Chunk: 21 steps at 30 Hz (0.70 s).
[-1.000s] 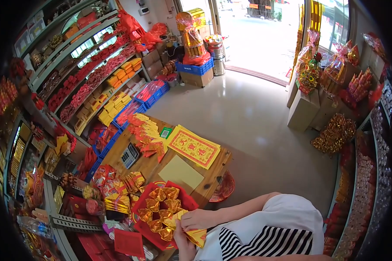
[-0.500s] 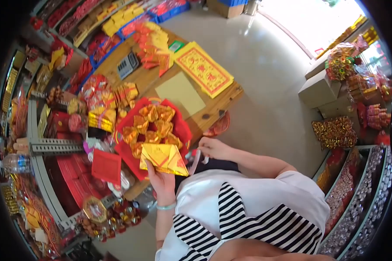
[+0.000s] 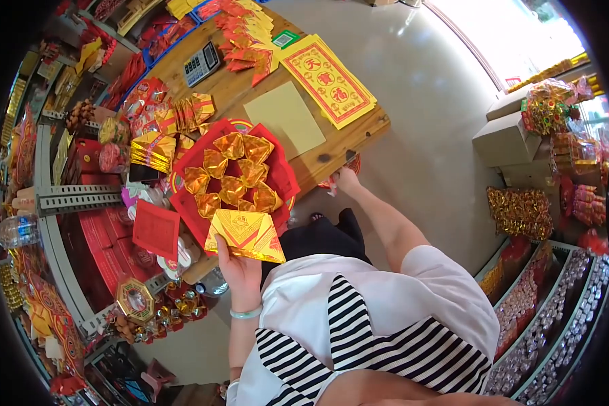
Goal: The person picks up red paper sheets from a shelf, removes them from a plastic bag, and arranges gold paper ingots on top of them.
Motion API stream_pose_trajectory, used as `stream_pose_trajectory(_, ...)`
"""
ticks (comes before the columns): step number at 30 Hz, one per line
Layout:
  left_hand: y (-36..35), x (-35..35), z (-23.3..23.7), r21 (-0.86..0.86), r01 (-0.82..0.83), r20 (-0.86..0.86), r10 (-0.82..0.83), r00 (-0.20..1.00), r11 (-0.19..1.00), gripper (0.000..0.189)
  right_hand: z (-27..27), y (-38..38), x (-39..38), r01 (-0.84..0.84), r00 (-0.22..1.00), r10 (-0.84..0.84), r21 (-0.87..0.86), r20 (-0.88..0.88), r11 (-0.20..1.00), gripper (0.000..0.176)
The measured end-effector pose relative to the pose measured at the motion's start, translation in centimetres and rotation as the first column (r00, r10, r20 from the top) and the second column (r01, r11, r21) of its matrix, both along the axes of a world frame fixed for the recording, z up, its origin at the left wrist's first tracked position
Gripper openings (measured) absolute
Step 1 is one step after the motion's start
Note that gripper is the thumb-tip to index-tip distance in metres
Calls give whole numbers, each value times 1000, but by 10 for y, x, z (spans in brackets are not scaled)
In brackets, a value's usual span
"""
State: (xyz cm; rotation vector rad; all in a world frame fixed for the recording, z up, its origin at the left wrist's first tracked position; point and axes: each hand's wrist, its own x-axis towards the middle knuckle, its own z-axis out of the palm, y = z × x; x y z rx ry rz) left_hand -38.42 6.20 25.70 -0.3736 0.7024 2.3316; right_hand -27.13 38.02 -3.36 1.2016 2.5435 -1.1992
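Observation:
My left hand [image 3: 239, 269] grips a folded sheet of shiny gold joss paper [image 3: 247, 233] with red printing, thumb on top. Just behind it sits a red-lined tray [image 3: 195, 139] holding several gold folded paper ingots [image 3: 231, 189]. My right hand [image 3: 346, 181] reaches down past the table's near edge, beside a red object [image 3: 354, 163] partly hidden under the tabletop. Its fingers are small and partly hidden, so I cannot make out whether they hold anything.
On the wooden table [image 3: 358, 139] lie a plain tan sheet [image 3: 285, 118], a stack of yellow printed paper [image 3: 330, 82], a calculator [image 3: 201, 64] and fanned red-and-gold packets [image 3: 247, 40]. Packed shelves stand at left; boxes [image 3: 506, 139] and trinket racks [image 3: 555, 318] at right.
My right hand has moved from near my lap, where it held a pale strip, out to the table edge. My left hand still holds the gold paper, slightly lower left in view.

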Motion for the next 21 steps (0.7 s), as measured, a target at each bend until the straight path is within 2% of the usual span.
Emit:
stream_pose_trajectory(1,-1,1,0,-5,5,-2,-5,1000,1000,42,-7,5,-4,-13,1000,14,80,-16,997,29)
stream_pose_trajectory(2,-1,2,0,-9,-2,-1,2,1000,1000,42,-20,8,-4,-19,1000,20,77,-15,997,29)
stream_pose_trajectory(6,-3,4,0,-21,-23,43,24,999,1000,42,-76,15,6,79,995,-61,243,-81,967,29)
stream_pose_trajectory(9,-1,3,2,-74,-23,52,27,998,997,41,-1,-2,24,88,995,-94,194,23,977,26)
stream_pose_trajectory(10,1,3,3,-100,-23,55,29,998,995,41,20,-4,28,-103,992,97,75,80,992,25)
stream_pose_trajectory(11,3,3,4,-126,-23,59,31,998,992,40,43,-7,33,-285,950,290,-55,115,957,24)
stream_pose_trajectory(12,5,3,4,-123,-23,62,30,998,992,40,76,-16,34,-269,958,279,-124,70,955,24)
stream_pose_trajectory(13,8,3,4,-195,2,33,5,999,981,41,112,-28,29,-253,965,263,-194,27,948,24)
stream_pose_trajectory(14,12,4,4,-265,24,5,-24,1000,964,41,148,-37,23,-164,984,176,-449,-14,879,25)
stream_pose_trajectory(16,20,7,4,-404,63,-45,-89,995,913,41,194,-63,13,-167,960,-45,-696,-275,698,25)
stream_pose_trajectory(18,25,12,4,-448,103,-73,-151,986,888,42,229,-86,4,-331,877,-24,-639,-481,694,26)
stream_pose_trajectory(19,28,15,4,-494,135,-102,-212,972,859,42,253,-93,1,-328,877,-26,-637,-480,697,26)
stream_pose_trajectory(21,33,20,5,-581,185,-156,-332,930,792,43,291,-100,-5,-496,825,246,-444,-508,747,30)
